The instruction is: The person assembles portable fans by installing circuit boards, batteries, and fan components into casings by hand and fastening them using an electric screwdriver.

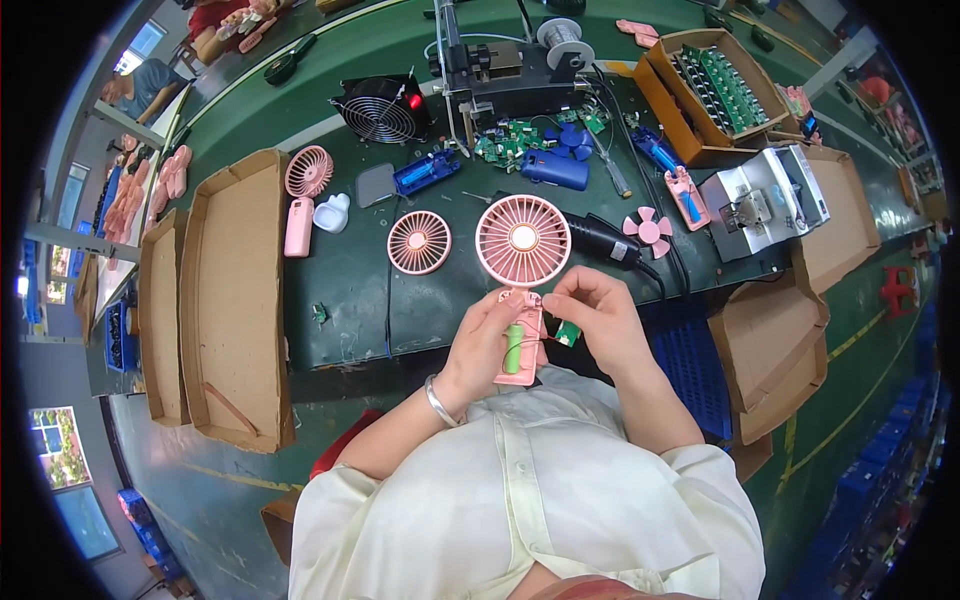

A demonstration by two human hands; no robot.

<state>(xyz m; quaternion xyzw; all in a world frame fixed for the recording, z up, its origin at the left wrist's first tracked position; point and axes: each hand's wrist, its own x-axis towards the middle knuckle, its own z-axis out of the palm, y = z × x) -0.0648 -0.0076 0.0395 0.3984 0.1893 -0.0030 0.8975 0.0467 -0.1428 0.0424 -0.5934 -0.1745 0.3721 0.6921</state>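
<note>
The round-headed plastic handheld fan (pixel 522 262) is pink, with a green cylindrical battery (pixel 513 349) in its open handle and a small green circuit board (pixel 568 333) beside it. The workbench top (pixel 350 280) is dark green, the flat cardboard trays (pixel 240 290) brown, the plastic crate (pixel 695 365) blue

A long workbench covered in a dark green mat (pixel 350 280) fills the middle of the scene. Left of the bench, shallow brown cardboard trays (pixel 235 290) lie side by side, and beyond them a bright window with green foliage outside (pixel 55 445) lets in daylight. Below the bench, the green painted floor with yellow lines (pixel 850 345) shows on the right, where blue plastic crates (pixel 875 490) are stacked.
</note>
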